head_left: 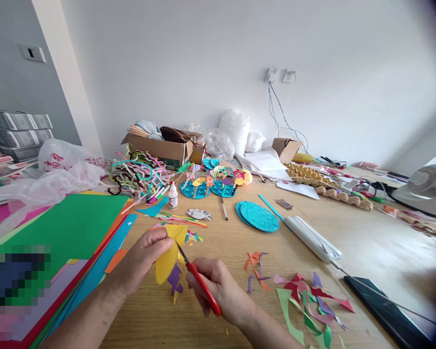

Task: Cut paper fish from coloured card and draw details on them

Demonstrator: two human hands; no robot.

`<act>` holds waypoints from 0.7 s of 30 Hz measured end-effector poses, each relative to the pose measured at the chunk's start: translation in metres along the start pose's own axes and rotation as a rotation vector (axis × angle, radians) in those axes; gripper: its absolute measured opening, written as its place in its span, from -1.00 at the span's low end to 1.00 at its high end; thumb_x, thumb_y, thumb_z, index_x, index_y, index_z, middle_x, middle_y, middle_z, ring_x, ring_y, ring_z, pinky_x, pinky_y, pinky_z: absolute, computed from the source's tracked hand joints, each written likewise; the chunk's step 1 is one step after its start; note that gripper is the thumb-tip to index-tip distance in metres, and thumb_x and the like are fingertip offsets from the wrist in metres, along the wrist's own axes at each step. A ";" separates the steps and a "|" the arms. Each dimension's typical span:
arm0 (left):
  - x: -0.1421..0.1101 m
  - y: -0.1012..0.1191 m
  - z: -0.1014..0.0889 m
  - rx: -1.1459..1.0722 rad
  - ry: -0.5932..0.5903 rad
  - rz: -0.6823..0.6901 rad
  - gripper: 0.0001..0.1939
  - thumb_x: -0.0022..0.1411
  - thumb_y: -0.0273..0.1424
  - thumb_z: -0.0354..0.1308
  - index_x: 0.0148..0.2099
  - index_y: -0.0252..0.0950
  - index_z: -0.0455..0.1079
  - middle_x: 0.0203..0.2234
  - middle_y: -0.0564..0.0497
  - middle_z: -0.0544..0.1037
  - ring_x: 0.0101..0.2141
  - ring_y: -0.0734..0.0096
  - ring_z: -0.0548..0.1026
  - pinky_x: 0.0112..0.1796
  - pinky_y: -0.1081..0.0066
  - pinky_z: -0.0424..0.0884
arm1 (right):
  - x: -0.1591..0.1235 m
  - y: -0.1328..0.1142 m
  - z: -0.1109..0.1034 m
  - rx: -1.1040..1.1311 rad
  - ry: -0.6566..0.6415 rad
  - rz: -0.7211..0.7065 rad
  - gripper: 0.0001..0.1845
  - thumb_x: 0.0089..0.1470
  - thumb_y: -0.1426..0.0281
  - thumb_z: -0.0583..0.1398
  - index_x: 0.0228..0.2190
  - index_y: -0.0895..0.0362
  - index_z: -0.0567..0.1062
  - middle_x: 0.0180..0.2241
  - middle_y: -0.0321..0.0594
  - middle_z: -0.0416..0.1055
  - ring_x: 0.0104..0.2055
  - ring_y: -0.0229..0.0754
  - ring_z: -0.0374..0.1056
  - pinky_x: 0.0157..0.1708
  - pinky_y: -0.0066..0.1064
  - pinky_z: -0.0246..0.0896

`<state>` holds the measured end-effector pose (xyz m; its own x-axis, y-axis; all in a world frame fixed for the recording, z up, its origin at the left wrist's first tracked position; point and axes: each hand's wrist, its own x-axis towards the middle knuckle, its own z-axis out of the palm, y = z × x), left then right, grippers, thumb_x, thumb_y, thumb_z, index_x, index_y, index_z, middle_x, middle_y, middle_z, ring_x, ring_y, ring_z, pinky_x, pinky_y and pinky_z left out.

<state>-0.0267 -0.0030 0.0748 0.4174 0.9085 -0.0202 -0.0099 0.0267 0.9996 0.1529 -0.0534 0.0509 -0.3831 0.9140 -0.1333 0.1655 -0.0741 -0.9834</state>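
Note:
My left hand [148, 252] pinches a piece of yellow paper [166, 264] with a drawn outline near its top. In my right hand [218, 286] is a pair of red-handled scissors [204, 290], its blades meeting the right edge of the yellow paper. Whether the blades are fully closed is hard to see. Below the paper, a purple paper piece [174, 278] lies on the table, with a thin yellow strip beside it. Just behind my left hand sit small colourful dots [193, 236] and a fish cut-out [199, 214].
Coloured paper sheets [69, 223] cover the left side. Paper scraps [312, 300], a power strip [312, 238] and a dark phone-like slab [385, 310] lie right. Further back are blue discs [259, 216], a glue bottle [173, 196], decorated blue crafts [196, 186] and pipe cleaners [138, 172].

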 end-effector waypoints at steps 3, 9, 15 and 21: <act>0.001 -0.001 0.001 0.035 0.002 0.010 -0.71 0.11 -0.18 0.09 -0.51 -0.27 0.27 -0.63 0.14 0.26 -0.56 0.47 0.18 -0.53 0.47 0.16 | 0.000 -0.001 0.000 0.014 -0.027 -0.005 -0.60 0.10 0.11 0.09 -0.56 0.16 0.28 -0.77 -0.46 0.17 -0.78 -0.44 0.05 -0.78 -0.63 -0.15; 0.000 -0.001 0.005 0.018 0.015 -0.002 -0.71 0.09 -0.16 0.09 -0.50 -0.27 0.27 -0.63 0.13 0.28 -0.56 0.45 0.21 -0.51 0.45 0.18 | -0.001 0.000 0.000 0.027 -0.025 -0.006 -0.63 0.12 0.13 0.07 -0.53 0.17 0.29 -0.75 -0.46 0.18 -0.77 -0.45 0.06 -0.77 -0.64 -0.13; -0.001 -0.004 0.004 0.034 0.053 0.019 -0.71 0.10 -0.17 0.08 -0.52 -0.27 0.27 -0.64 0.13 0.30 -0.56 0.44 0.23 -0.51 0.44 0.19 | 0.000 0.000 0.000 0.024 -0.011 -0.010 -0.63 0.11 0.14 0.08 -0.53 0.16 0.30 -0.76 -0.47 0.17 -0.78 -0.45 0.05 -0.78 -0.64 -0.14; 0.000 -0.003 0.004 0.034 0.043 0.018 -0.71 0.09 -0.17 0.09 -0.51 -0.27 0.28 -0.63 0.12 0.31 -0.55 0.43 0.24 -0.51 0.44 0.19 | -0.001 0.001 -0.001 0.005 0.002 -0.022 -0.64 0.12 0.15 0.08 -0.54 0.17 0.31 -0.76 -0.46 0.17 -0.77 -0.43 0.07 -0.78 -0.63 -0.13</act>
<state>-0.0227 -0.0051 0.0717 0.3783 0.9257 -0.0020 0.0137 -0.0034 0.9999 0.1538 -0.0539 0.0500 -0.3843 0.9164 -0.1114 0.1524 -0.0561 -0.9867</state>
